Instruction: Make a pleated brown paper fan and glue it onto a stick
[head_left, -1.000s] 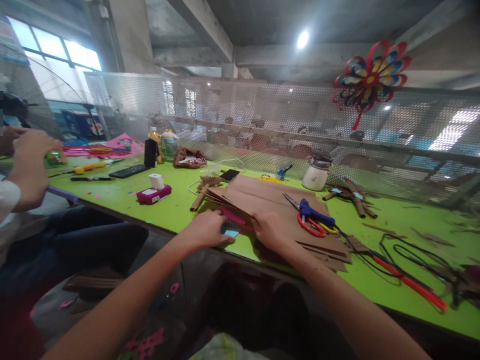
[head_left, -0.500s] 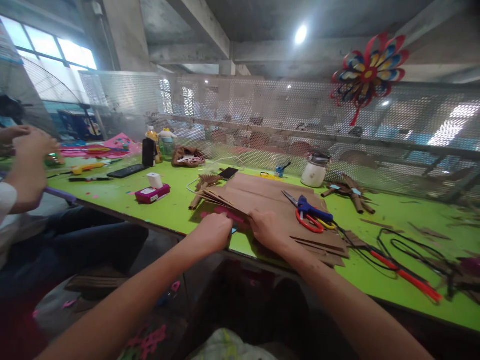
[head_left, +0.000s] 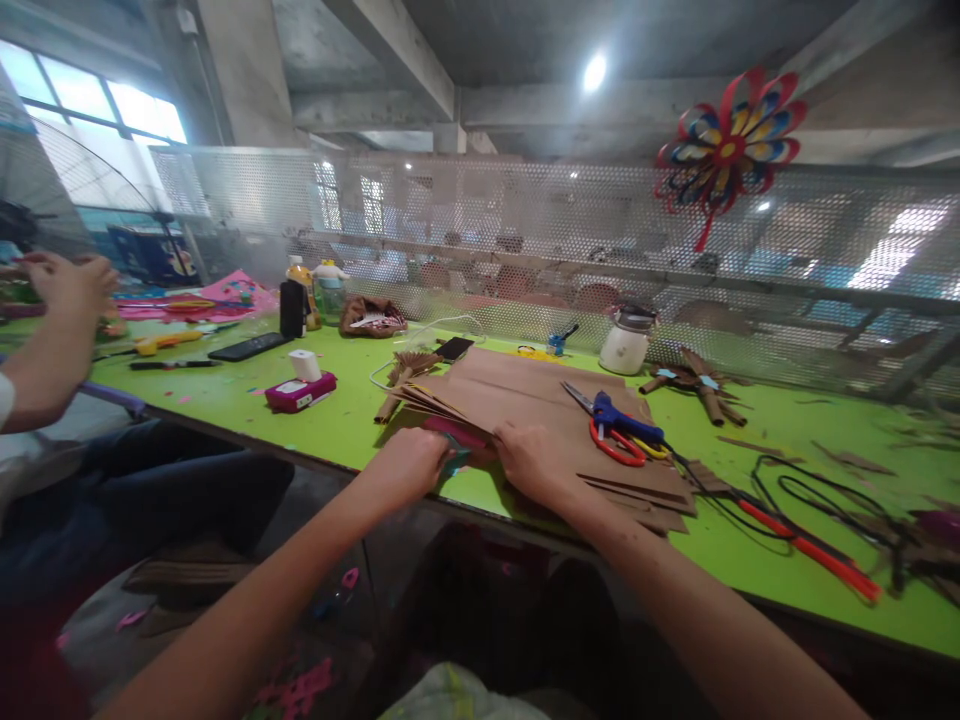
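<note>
My right hand (head_left: 531,462) grips the near edge of a stack of brown paper sheets (head_left: 517,385), whose left side is raised off the table. Pink paper (head_left: 465,437) shows under the lifted edge. Just left of it, my left hand (head_left: 412,462) is closed with a small teal piece (head_left: 454,458), seemingly paper, at its fingertips; the fingers partly hide it. Scissors with blue and red handles (head_left: 619,430) lie on the stack. A pleated brown paper piece (head_left: 409,375) rests beside its left edge.
On the green table (head_left: 217,395) are a magenta box (head_left: 300,393), a white jar (head_left: 626,345) and brown paper figures (head_left: 701,385). A red-handled tool (head_left: 810,550) with a black cord lies right. Another person's hand (head_left: 71,290) is at far left. Perforated metal screen (head_left: 465,250) stands behind.
My left hand has drawn slightly left and toward me, and more of the teal piece shows. My right hand stays on the stack. The other person's hands have shifted.
</note>
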